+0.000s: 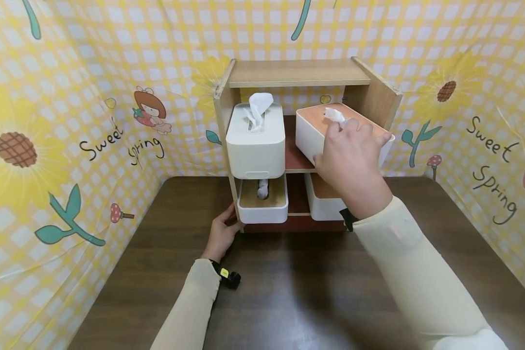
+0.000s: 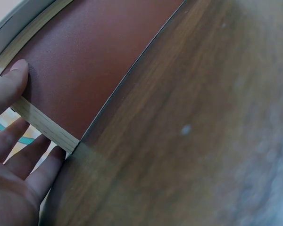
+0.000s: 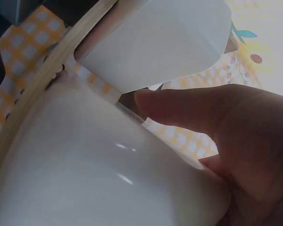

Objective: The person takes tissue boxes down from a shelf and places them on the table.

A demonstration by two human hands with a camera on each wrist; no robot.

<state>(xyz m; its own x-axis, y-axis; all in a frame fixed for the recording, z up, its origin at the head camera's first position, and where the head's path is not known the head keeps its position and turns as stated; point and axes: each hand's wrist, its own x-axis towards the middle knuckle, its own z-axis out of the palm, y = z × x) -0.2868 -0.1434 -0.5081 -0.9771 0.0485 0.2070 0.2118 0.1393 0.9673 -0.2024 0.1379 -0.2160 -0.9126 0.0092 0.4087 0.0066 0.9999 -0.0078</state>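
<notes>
Each box [image 1: 310,141] looks like smooth plastic (glossy highlights show up close), the brown lid [image 1: 317,115] like matt wood. Tissue [image 1: 261,103] is crumpled paper; the shelf [image 1: 299,70], wood-grained board; the table [image 1: 262,291], wood-grained with a sheen; the sleeves [image 1: 402,262], matt cloth.

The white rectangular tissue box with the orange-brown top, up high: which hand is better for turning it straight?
Probably the right hand: its fingers curl over that angled white tissue box. The left hand is low on the other side, holding the light-brown wooden side panel.
</notes>
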